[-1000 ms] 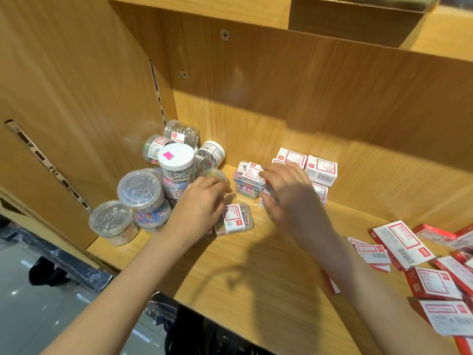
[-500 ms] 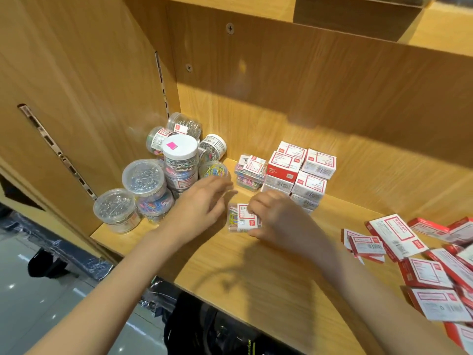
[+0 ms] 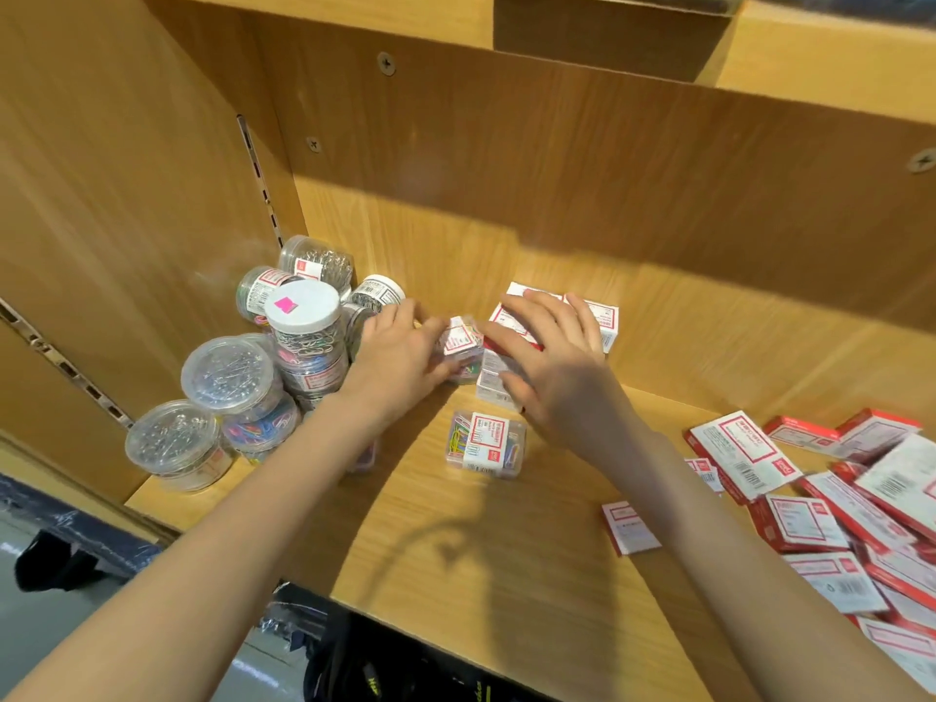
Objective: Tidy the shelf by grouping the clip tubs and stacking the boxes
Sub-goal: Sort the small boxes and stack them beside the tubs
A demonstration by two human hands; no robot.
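Round clear clip tubs (image 3: 228,369) crowd the shelf's left corner, and one of them has a white lid (image 3: 304,309). My left hand (image 3: 400,357) reaches past them and holds a small stack of clear clip boxes (image 3: 460,341) between fingers and thumb. My right hand (image 3: 552,362) lies with spread fingers on the stacked red-and-white boxes (image 3: 605,321) against the back wall. One flat clear box of coloured clips (image 3: 486,443) lies alone on the shelf in front of both hands.
A loose pile of red-and-white boxes (image 3: 810,504) covers the shelf's right side, and a single one (image 3: 628,529) lies beside my right forearm. The wooden shelf board (image 3: 506,575) has side and back walls. Another clear box (image 3: 367,456) is half hidden under my left forearm.
Both hands left the flat clear clip box at the front and moved back. The left went to the clear box stack, the right onto the red-and-white stack.
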